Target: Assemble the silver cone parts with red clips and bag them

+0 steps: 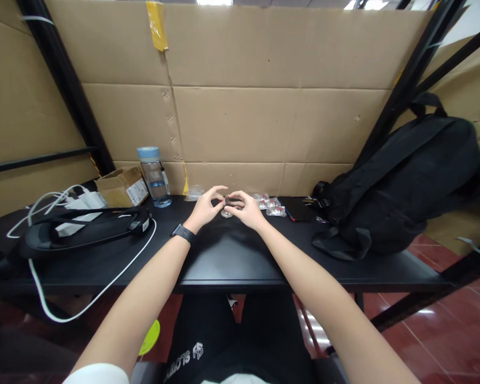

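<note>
Both my hands meet over the far middle of the black desk (224,256). My left hand (206,207), with a dark watch on its wrist, pinches one end of a small dark object (229,200). My right hand (246,209) has its fingers closed on the other end. The object is too small to name. A small clear plastic piece (226,214) lies on the desk just below it. Several small clear bags with red and white parts (270,204) lie just right of my right hand.
A water bottle with a blue cap (155,176) and a small cardboard box (123,186) stand at the back left. A black headset-like device (84,229) with white cables (48,202) lies left. A black backpack (404,181) leans at the right. Cardboard walls (264,106) stand behind.
</note>
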The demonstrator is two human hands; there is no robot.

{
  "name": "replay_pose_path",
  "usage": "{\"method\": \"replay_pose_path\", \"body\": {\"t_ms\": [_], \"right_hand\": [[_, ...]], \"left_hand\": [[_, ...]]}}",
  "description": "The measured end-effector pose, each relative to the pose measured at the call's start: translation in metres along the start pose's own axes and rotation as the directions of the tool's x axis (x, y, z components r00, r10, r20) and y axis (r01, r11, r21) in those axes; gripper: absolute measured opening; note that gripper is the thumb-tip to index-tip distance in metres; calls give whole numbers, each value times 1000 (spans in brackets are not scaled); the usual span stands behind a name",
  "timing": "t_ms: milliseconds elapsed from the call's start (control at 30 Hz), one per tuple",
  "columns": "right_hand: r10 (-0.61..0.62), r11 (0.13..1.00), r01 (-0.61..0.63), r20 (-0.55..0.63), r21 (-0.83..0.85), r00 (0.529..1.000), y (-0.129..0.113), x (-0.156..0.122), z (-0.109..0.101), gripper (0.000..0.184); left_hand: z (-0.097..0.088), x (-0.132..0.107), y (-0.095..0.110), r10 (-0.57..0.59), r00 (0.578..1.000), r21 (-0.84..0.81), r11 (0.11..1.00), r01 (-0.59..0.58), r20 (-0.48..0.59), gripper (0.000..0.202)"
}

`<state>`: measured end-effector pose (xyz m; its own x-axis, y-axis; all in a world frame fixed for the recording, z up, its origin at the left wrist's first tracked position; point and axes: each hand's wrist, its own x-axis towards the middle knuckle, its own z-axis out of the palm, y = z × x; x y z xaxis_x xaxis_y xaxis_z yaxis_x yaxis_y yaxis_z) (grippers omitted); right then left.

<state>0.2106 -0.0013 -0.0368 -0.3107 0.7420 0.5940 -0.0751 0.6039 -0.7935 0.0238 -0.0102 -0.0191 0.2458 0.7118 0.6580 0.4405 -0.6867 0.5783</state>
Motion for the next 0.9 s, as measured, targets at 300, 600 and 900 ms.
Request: {"method": "replay_pose_path", "body": {"t_ms": [300, 600, 900], "right_hand": [[57, 998, -55, -31, 37, 998, 1, 0, 2, 42], [54, 998, -52, -87, 26, 995, -3, 0, 2, 39], [44, 998, -41, -77, 39, 996, 2, 2, 2, 43]], "left_hand": [[7, 3, -9, -101, 992, -150, 985, 88, -78, 23], [5, 5, -17, -124, 989, -40, 992, 121, -85, 17], [18, 5, -31, -130, 991, -263, 957, 121, -19, 29]]}}
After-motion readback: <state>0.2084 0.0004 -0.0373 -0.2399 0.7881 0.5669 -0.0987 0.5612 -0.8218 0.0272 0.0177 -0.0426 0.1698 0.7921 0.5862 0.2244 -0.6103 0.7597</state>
